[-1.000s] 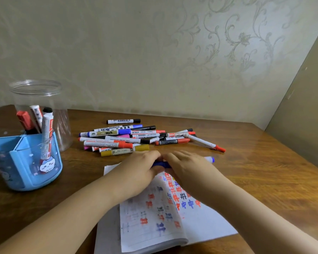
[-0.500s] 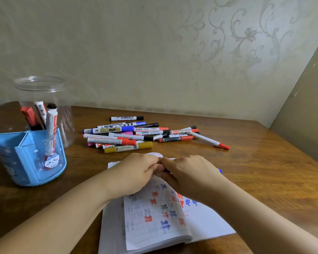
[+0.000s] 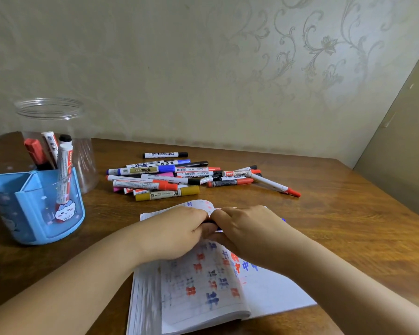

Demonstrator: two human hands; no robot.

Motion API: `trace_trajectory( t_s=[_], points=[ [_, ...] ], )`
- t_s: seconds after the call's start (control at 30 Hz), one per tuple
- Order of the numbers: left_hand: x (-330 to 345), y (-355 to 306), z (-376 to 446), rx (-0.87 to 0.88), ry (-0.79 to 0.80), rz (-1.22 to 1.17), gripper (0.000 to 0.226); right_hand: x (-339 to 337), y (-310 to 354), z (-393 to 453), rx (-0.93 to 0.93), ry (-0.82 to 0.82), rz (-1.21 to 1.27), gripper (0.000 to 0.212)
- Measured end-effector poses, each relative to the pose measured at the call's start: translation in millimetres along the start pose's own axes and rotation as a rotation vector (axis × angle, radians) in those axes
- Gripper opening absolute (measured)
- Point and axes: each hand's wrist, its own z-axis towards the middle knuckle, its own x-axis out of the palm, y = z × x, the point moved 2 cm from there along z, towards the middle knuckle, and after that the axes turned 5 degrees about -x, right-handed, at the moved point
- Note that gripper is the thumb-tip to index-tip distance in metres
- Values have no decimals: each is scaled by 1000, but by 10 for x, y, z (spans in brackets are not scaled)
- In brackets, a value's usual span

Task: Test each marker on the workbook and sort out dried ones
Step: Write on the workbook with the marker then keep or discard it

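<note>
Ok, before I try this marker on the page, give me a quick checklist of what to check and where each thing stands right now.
1. Marker in hand: ok. Left hand and right hand both grip the blue marker over the workbook.
2. Cap off: cannot tell, the hands hide it.
3. Free writing space: ok, the right-hand page has blank white area below the blue and red test marks.
4. Page flat: not ok, the top of the left page curls up.
5. Sorting containers within reach: ok, the blue holder and clear jar stand to the left.
6. Markers left to test: ok, the pile lies behind the workbook.
</note>
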Motion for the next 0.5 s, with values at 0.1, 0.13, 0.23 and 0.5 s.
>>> trace_trajectory(
  t_s=[0.1,0.13,0.23,0.5],
  points=[
    [-2,22,7,8,-22,-7,17,67,-13,-3,-8,-22,61,25],
    [2,31,9,7,-35,-25,17,55,-20,0,-7,-41,57,22],
    [14,32,-4,35,-71,-82,20,17,-8,-22,11,-73,3,20],
    [16,31,-27,60,-45,-88,14,40,-96,-67,41,-77,-27,53]
  ],
)
